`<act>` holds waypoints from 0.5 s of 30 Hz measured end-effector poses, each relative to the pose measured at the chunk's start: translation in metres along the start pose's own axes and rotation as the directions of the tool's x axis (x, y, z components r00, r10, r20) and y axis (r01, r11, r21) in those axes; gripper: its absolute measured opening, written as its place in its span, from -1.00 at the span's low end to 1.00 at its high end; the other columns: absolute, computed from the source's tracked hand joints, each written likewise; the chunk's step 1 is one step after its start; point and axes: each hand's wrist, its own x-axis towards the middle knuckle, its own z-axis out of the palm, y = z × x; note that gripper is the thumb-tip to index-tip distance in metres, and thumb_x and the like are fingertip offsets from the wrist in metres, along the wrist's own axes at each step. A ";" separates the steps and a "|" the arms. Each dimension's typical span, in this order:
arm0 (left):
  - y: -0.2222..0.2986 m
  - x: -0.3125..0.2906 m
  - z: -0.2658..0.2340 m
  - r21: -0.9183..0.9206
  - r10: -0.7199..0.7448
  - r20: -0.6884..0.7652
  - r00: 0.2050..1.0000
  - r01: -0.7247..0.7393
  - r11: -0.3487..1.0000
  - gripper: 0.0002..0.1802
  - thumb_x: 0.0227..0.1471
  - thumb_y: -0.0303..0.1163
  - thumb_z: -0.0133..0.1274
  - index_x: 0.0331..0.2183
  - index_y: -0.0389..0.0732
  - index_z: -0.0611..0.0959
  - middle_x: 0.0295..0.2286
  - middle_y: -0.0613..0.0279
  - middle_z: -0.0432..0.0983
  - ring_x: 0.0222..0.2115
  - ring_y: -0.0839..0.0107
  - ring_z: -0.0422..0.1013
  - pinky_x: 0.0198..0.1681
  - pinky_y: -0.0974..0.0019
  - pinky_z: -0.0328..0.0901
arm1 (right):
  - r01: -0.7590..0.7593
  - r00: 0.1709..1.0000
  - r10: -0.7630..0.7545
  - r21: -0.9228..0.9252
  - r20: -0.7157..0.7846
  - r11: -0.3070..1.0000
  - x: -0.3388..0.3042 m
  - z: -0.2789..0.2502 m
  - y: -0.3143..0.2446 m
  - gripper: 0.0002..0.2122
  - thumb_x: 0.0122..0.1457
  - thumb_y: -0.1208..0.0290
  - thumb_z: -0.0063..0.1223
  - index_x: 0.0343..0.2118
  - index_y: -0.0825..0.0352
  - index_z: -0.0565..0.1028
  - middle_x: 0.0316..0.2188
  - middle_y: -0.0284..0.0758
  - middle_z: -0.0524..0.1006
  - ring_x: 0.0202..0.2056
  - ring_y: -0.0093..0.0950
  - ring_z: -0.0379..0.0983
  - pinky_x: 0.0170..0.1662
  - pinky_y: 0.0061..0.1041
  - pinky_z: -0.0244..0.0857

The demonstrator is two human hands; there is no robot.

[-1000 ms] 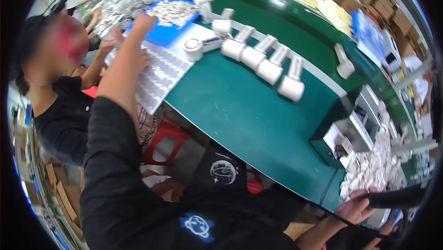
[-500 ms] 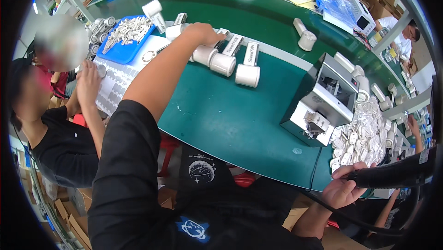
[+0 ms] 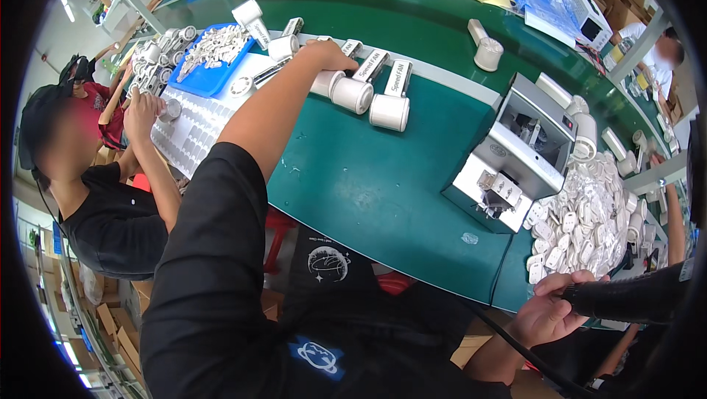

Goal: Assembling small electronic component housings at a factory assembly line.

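Note:
My left hand [image 3: 329, 55] reaches across to a row of white handheld fans. Its fingers are curled round the handle of one handheld fan [image 3: 324, 82], partly hiding it. Beside that fan lie a second fan [image 3: 352, 95] and a third fan [image 3: 389, 112], heads toward me and handles pointing away. Low at the right, my right hand [image 3: 549, 314] has its fingers closed round the tip end of a black electric screwdriver [image 3: 626, 297], which lies roughly level. A screw feeder [image 3: 526, 138] stands on the green table between my hands.
A pile of small white plastic parts [image 3: 578, 222] lies right of the feeder. A blue tray [image 3: 210, 82] with small parts stands at the left, near a seated co-worker [image 3: 110, 207]. Another fan [image 3: 486, 49] lies beyond the table's pale ledge. A black cord hangs over the front edge.
The view has shifted slightly. My left hand stays at the row of fans, its fingers a little lower over the handle. My right hand keeps hold of the screwdriver.

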 end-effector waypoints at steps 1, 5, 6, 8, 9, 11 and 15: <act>-0.001 -0.001 -0.005 -0.034 0.028 0.061 0.998 -0.026 0.999 -0.29 -0.37 0.16 0.07 -0.22 -0.17 0.61 -0.15 0.04 0.43 -0.15 0.20 0.36 -0.06 0.28 0.24 | -0.003 1.000 0.003 -0.003 -0.003 1.000 0.000 -0.001 0.000 -0.34 0.11 0.24 0.01 0.14 0.45 -0.05 -0.21 -0.16 0.33 -0.66 -0.53 0.28 -0.63 -0.68 0.16; -0.008 0.005 -0.006 -0.116 0.010 0.104 0.995 0.002 0.993 -0.30 -0.39 0.12 0.10 -0.22 -0.17 0.61 -0.14 0.00 0.42 -0.17 0.18 0.38 -0.12 0.26 0.27 | 0.005 1.000 -0.006 -0.010 -0.025 1.000 0.000 -0.001 0.000 -0.34 0.11 0.25 0.01 0.14 0.44 -0.04 -0.20 -0.16 0.33 -0.66 -0.53 0.28 -0.63 -0.68 0.17; -0.010 0.003 -0.011 -0.195 0.025 0.132 0.991 0.001 0.981 -0.32 -0.40 0.10 0.12 -0.23 -0.18 0.61 -0.18 0.00 0.44 -0.21 0.20 0.39 -0.16 0.26 0.27 | -0.001 0.999 0.000 -0.019 -0.038 1.000 0.000 -0.001 0.000 -0.34 0.11 0.25 0.01 0.14 0.45 -0.04 -0.20 -0.16 0.33 -0.67 -0.53 0.27 -0.63 -0.68 0.16; -0.013 0.000 -0.020 -0.275 0.042 0.155 0.987 0.002 0.961 -0.33 -0.41 0.07 0.15 -0.25 -0.20 0.62 -0.21 0.01 0.46 -0.25 0.23 0.40 -0.20 0.27 0.28 | -0.019 1.000 0.019 -0.012 -0.023 1.000 0.000 0.001 -0.003 -0.36 0.11 0.26 0.01 0.14 0.42 -0.03 -0.20 -0.19 0.30 -0.64 -0.56 0.26 -0.60 -0.67 0.13; -0.015 -0.003 -0.025 -0.372 0.023 0.181 0.983 0.047 0.927 -0.38 -0.39 0.04 0.15 -0.28 -0.20 0.62 -0.27 0.06 0.49 -0.30 0.28 0.41 -0.24 0.29 0.28 | -0.039 0.999 0.039 -0.006 -0.009 0.999 0.000 0.002 -0.004 -0.37 0.11 0.26 0.01 0.15 0.40 -0.02 -0.19 -0.22 0.28 -0.61 -0.58 0.26 -0.58 -0.66 0.09; -0.025 -0.003 -0.028 -0.653 0.018 0.261 0.965 0.163 0.739 -0.56 -0.34 -0.09 0.19 -0.40 -0.20 0.64 -0.42 0.18 0.52 -0.39 0.42 0.41 -0.32 0.36 0.28 | -0.035 0.999 0.035 -0.011 -0.001 0.999 0.000 0.002 -0.004 -0.37 0.12 0.26 0.01 0.15 0.39 -0.02 -0.19 -0.22 0.28 -0.61 -0.58 0.26 -0.58 -0.66 0.09; -0.053 -0.011 -0.039 -0.936 0.172 0.306 0.936 0.263 0.236 -0.72 -0.22 -0.16 0.18 -0.53 -0.14 0.52 -0.58 0.29 0.52 -0.64 0.50 0.45 -0.52 0.41 0.39 | -0.024 1.000 0.024 -0.001 0.007 1.000 0.000 0.005 -0.003 -0.43 0.12 0.26 0.00 0.10 0.41 0.05 -0.18 -0.22 0.29 -0.61 -0.58 0.26 -0.58 -0.67 0.09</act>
